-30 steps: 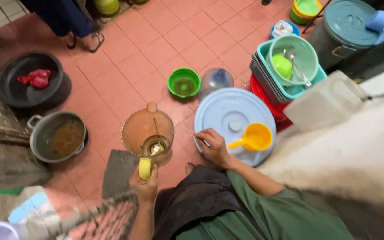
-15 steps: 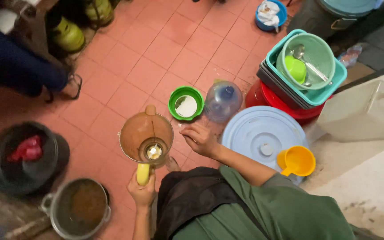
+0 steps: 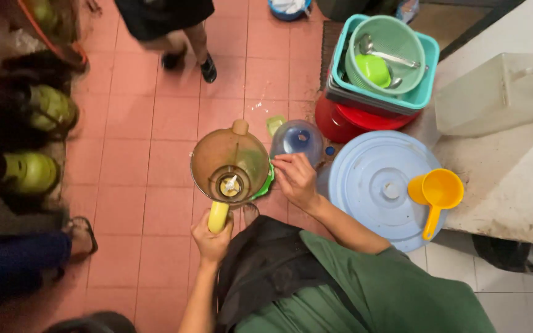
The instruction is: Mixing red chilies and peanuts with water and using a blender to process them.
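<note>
Grip on the jug [image 3: 231,163]: left hand [image 3: 211,240] closed round its yellow handle, at the near side, holding it upright over the red floor [image 3: 137,185]. Blades bare in the bottom, brownish film on the walls, no lid.

Right hand [image 3: 294,179] just right of the jug, fingers bent, tips at the jug's right rim and over the edge of the green bowl [image 3: 268,183]. Cannot tell whether gripping anything or only steadying.

Changed within the last half second: then the bowl in full view, just beyond the jug; now mostly hidden under the jug, only a green sliver showing at the right. Means the jug now hangs right above the bowl rather than beside it. Left grip unchanged; right hand kept close at the same side of the jug.

Around: clear bottle [image 3: 297,139] touching the right hand's far side, small blue cap [image 3: 330,150] beside it. Further right, round blue lid [image 3: 371,185] with a yellow scoop [image 3: 436,191] lying on it. Far right, stacked basins [image 3: 430,61] holding a colander and a spoon. Two green gas cylinders [image 3: 44,108] at the left, another person's feet [image 3: 186,58] at the far side.
</note>
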